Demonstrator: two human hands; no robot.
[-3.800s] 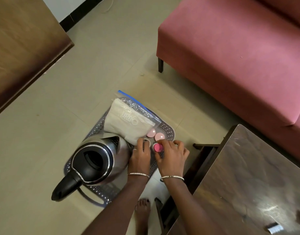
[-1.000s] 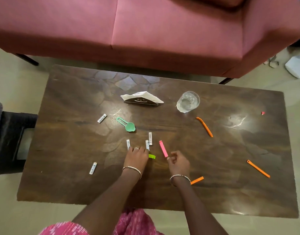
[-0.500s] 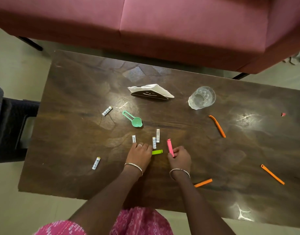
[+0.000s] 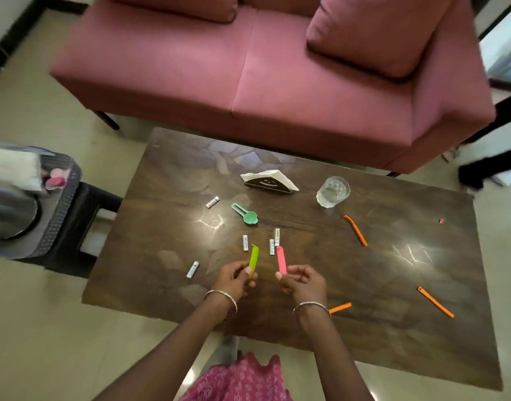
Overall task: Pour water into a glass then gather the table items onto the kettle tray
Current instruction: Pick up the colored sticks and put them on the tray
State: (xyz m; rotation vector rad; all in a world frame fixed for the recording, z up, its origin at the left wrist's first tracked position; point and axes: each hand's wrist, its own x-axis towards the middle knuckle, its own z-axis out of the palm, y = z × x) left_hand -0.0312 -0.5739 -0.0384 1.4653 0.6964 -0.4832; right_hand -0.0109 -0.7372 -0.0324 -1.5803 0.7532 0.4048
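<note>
My left hand [image 4: 237, 277] holds a lime green clip [image 4: 253, 259] raised off the dark wooden table [image 4: 378, 273]. My right hand [image 4: 302, 280] holds a pink clip [image 4: 281, 259] beside it. A glass of water [image 4: 333, 191] stands at the far right of the table's middle. A green measuring spoon [image 4: 245, 214], several small white sachets [image 4: 245, 242] and three orange clips [image 4: 355, 229] lie scattered on the table. The grey kettle tray [image 4: 59, 209] sits on a black stool at the left, with the steel kettle [image 4: 8, 212] on it.
A napkin holder [image 4: 268, 182] with white napkins stands at the table's far middle. A pink sofa [image 4: 277, 70] runs along behind the table. A small pink scrap [image 4: 441, 220] lies at the right edge. The stool [image 4: 83, 215] butts against the table's left end.
Both hands have lifted off the table: the left has picked up the green clip, the right holds the pink clip raised. The view has pulled back, bringing the tray into sight.
</note>
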